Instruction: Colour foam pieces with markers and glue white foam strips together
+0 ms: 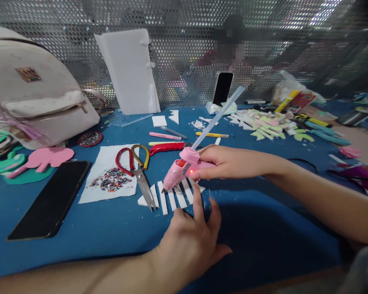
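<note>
Wrapped round the handle of a pink hot glue gun (176,173) is my right hand (216,161). A long clear glue stick (217,118) juts up from the gun's back, and a small red light glows near my thumb. The nozzle points down over white foam strips (171,200) laid roughly side by side on the blue table. My left hand (191,234) is just in front of them, fingers apart and holding nothing that I can see. Scissors (144,183) with red and yellow handles rest left of the strips, partly on a white paper sheet (107,151).
Shiny bits (112,179) lie on the paper, with a black phone (52,200) to its left. Behind are a red cutter (167,148), several pens and a pile of foam scraps (263,122). A white backpack (39,90) stands left, before a perforated metal screen (184,24).
</note>
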Available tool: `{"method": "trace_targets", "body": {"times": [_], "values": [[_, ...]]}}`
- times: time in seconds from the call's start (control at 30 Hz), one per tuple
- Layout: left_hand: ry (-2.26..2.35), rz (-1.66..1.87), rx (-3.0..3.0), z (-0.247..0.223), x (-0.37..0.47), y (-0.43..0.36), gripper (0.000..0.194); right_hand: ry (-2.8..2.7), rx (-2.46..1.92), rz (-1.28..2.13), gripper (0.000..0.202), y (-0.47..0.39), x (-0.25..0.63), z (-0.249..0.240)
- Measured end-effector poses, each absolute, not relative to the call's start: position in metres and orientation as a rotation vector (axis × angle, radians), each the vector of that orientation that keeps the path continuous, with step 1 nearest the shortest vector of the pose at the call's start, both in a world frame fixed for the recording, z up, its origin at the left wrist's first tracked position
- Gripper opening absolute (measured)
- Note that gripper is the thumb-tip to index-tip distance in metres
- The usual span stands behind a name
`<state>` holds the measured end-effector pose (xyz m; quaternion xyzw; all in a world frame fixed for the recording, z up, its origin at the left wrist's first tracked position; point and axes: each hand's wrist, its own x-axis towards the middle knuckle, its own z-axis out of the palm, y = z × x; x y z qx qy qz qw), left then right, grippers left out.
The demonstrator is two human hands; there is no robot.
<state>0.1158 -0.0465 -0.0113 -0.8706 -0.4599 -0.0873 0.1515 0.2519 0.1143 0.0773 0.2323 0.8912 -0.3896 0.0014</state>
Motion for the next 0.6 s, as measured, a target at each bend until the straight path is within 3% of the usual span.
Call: {"method": "trace_targets", "body": {"times": [0.6], "values": [[-1.311,-0.232,-2.51,-0.0117,0.1165,-0.0445,0.083,2.775,0.778,-1.271,0.048,0.1103,0.2481,0.0728]]}}
